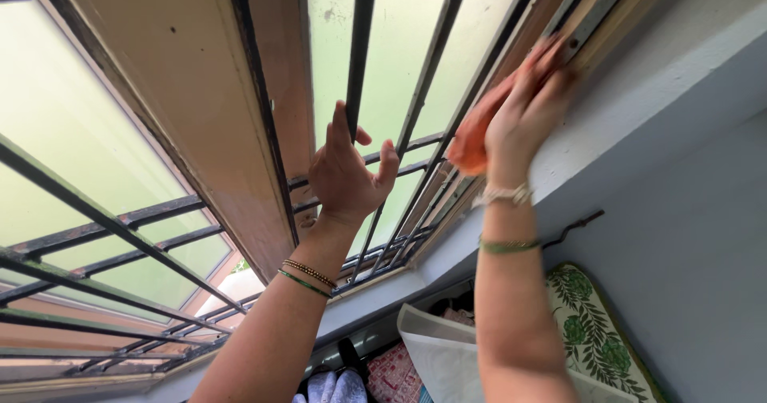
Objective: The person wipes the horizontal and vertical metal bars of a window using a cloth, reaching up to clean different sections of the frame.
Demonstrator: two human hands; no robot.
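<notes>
head view: right hand [527, 111] grip closed on orange cloth [473, 135]; left hand [345, 171] open at window bar [357, 59]

Soft greenish daylight pours through the frosted window panes [399, 43], leaving the dark bars [359, 43] nearly silhouetted and the wall [687, 235] in cool shade, while the right hand [527, 107] and its orange cloth [475, 135] look motion-blurred, and lines seem to bend near the edges.
</notes>
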